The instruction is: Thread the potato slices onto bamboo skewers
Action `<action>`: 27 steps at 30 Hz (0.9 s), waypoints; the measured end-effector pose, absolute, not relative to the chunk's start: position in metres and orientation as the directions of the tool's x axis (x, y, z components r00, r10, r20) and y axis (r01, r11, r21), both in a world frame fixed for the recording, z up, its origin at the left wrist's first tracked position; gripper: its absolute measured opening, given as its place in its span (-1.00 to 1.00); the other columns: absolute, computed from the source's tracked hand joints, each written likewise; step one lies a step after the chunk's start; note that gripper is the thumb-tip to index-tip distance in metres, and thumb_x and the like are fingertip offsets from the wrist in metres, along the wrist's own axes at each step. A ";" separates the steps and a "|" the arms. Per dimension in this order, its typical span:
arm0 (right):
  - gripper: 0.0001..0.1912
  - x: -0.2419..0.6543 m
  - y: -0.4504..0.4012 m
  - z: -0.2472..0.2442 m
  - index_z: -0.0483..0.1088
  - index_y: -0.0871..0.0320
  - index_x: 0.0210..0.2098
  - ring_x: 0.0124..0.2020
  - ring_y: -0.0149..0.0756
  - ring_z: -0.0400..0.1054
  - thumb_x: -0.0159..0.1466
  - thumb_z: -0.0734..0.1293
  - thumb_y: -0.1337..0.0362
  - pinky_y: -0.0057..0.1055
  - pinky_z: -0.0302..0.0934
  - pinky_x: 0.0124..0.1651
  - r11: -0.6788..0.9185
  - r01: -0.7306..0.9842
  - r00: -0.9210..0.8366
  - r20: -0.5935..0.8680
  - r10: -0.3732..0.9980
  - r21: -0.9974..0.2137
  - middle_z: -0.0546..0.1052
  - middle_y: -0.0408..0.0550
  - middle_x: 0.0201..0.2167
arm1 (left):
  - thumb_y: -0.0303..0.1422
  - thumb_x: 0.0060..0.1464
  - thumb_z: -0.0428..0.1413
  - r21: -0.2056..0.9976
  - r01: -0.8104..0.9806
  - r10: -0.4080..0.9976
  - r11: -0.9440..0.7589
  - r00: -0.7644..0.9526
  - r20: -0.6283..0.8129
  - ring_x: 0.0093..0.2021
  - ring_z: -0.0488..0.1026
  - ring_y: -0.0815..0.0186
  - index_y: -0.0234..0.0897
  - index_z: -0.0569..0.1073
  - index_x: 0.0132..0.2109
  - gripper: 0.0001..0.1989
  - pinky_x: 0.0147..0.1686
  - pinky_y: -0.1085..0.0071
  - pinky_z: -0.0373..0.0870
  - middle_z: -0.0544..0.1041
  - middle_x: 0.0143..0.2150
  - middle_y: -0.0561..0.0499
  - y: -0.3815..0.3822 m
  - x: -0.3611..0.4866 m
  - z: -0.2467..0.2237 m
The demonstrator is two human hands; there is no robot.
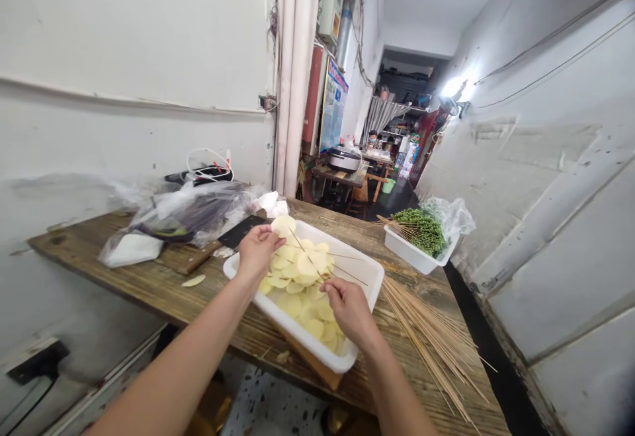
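My left hand [258,251] pinches a thin, pale round potato slice [284,226] above the far left corner of a white plastic tub [364,265]. Between the fingers of my right hand [348,307] is a thin wooden skewer [310,261], slanting up toward that slice. One pale slice sits partway along the skewer. Whether the tip touches the held slice, I cannot tell. Many loose potato slices [302,307] lie in the tub under my hands, and several skewers with slices rest across them.
A bundle of bare skewers [431,340] lies on the wooden table [198,297] at right. Beyond it stands a white basin [421,261] holding green skewered vegetables [421,227]. Plastic bags [193,208] and a wood-handled cleaver [198,257] lie at left. A person [372,137] is far back.
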State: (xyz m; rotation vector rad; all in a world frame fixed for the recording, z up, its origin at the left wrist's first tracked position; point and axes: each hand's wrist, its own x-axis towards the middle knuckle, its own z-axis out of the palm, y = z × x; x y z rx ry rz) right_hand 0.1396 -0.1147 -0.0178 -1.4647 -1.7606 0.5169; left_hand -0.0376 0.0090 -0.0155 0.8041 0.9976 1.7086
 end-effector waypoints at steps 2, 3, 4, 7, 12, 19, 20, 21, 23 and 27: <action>-0.73 0.139 -0.114 -0.017 0.49 0.13 -0.40 -0.48 -0.32 0.32 0.22 0.15 0.36 -0.50 0.06 -0.48 0.252 0.648 -0.052 0.289 0.956 -0.719 0.49 -0.11 -0.53 | -0.47 -0.30 0.17 0.886 -0.406 0.933 -0.224 -0.351 0.075 -0.50 0.43 0.45 -0.30 0.30 -0.36 -0.74 -0.27 0.34 0.48 0.43 -0.53 0.14 0.009 -0.040 -0.016; -0.73 0.139 -0.114 -0.016 0.49 0.14 -0.40 -0.49 -0.32 0.31 0.22 0.16 0.37 -0.50 0.05 -0.48 0.252 0.651 -0.059 0.283 0.957 -0.716 0.48 -0.11 -0.53 | -0.45 -0.29 0.18 0.889 -0.396 0.927 -0.230 -0.367 0.076 -0.50 0.42 0.45 -0.30 0.31 -0.35 -0.74 -0.27 0.35 0.47 0.43 -0.52 0.14 0.010 -0.041 -0.017; -0.73 0.138 -0.113 -0.016 0.50 0.14 -0.40 -0.49 -0.32 0.31 0.22 0.16 0.37 -0.50 0.05 -0.48 0.251 0.652 -0.064 0.278 0.958 -0.715 0.48 -0.11 -0.53 | -0.43 -0.29 0.18 0.896 -0.378 0.920 -0.235 -0.383 0.080 -0.49 0.41 0.46 -0.30 0.32 -0.35 -0.74 -0.27 0.36 0.46 0.43 -0.51 0.13 0.011 -0.042 -0.018; -0.72 0.138 -0.113 -0.016 0.51 0.14 -0.38 -0.50 -0.32 0.30 0.22 0.16 0.36 -0.50 0.04 -0.49 0.248 0.652 -0.069 0.270 0.960 -0.716 0.48 -0.10 -0.53 | -0.36 -0.27 0.19 0.914 -0.317 0.900 -0.255 -0.423 0.104 -0.49 0.39 0.48 -0.31 0.35 -0.36 -0.75 -0.28 0.41 0.44 0.42 -0.49 0.13 0.012 -0.044 -0.020; -0.72 0.139 -0.114 -0.019 0.51 0.14 -0.37 -0.50 -0.32 0.30 0.22 0.16 0.35 -0.50 0.04 -0.49 0.249 0.650 -0.070 0.269 0.961 -0.718 0.48 -0.11 -0.54 | -0.35 -0.25 0.18 0.916 -0.299 0.890 -0.268 -0.441 0.116 -0.49 0.38 0.47 -0.30 0.34 -0.37 -0.77 -0.30 0.43 0.42 0.42 -0.50 0.12 0.014 -0.044 -0.022; -0.72 0.141 -0.111 -0.021 0.51 0.17 -0.35 -0.50 -0.35 0.27 0.23 0.15 0.33 -0.52 0.02 -0.48 0.261 0.631 -0.099 0.258 0.961 -0.730 0.47 -0.12 -0.54 | -0.37 -0.25 0.18 0.901 -0.311 0.869 -0.303 -0.478 0.128 -0.50 0.39 0.45 -0.31 0.35 -0.39 -0.79 -0.32 0.41 0.43 0.43 -0.52 0.11 0.019 -0.044 -0.027; -0.72 0.141 -0.110 -0.021 0.51 0.17 -0.35 -0.51 -0.36 0.26 0.23 0.15 0.34 -0.52 0.02 -0.48 0.260 0.633 -0.102 0.254 0.962 -0.729 0.47 -0.12 -0.54 | -0.38 -0.25 0.19 0.896 -0.318 0.867 -0.311 -0.480 0.131 -0.50 0.40 0.45 -0.31 0.35 -0.39 -0.79 -0.32 0.41 0.43 0.43 -0.52 0.11 0.020 -0.044 -0.028; -0.72 0.141 -0.110 -0.021 0.51 0.18 -0.35 -0.51 -0.37 0.26 0.23 0.15 0.34 -0.52 0.01 -0.48 0.259 0.635 -0.105 0.251 0.962 -0.728 0.46 -0.12 -0.54 | -0.38 -0.25 0.20 0.892 -0.323 0.866 -0.317 -0.482 0.134 -0.50 0.40 0.44 -0.31 0.35 -0.40 -0.79 -0.33 0.40 0.43 0.43 -0.52 0.11 0.020 -0.044 -0.029; -0.72 0.141 -0.109 -0.022 0.51 0.18 -0.36 -0.51 -0.37 0.25 0.22 0.15 0.35 -0.52 0.01 -0.47 0.254 0.641 -0.103 0.246 0.964 -0.724 0.45 -0.12 -0.55 | -0.40 -0.24 0.19 0.888 -0.329 0.865 -0.320 -0.483 0.133 -0.50 0.41 0.44 -0.31 0.36 -0.40 -0.81 -0.33 0.41 0.43 0.44 -0.52 0.11 0.021 -0.044 -0.030; -0.71 0.140 -0.109 -0.023 0.51 0.18 -0.37 -0.52 -0.38 0.24 0.21 0.15 0.36 -0.52 0.01 -0.47 0.246 0.652 -0.092 0.247 0.965 -0.717 0.44 -0.13 -0.57 | -0.43 -0.22 0.17 0.886 -0.338 0.866 -0.318 -0.483 0.127 -0.51 0.41 0.45 -0.32 0.38 -0.40 -0.85 -0.37 0.45 0.42 0.45 -0.51 0.10 0.022 -0.044 -0.030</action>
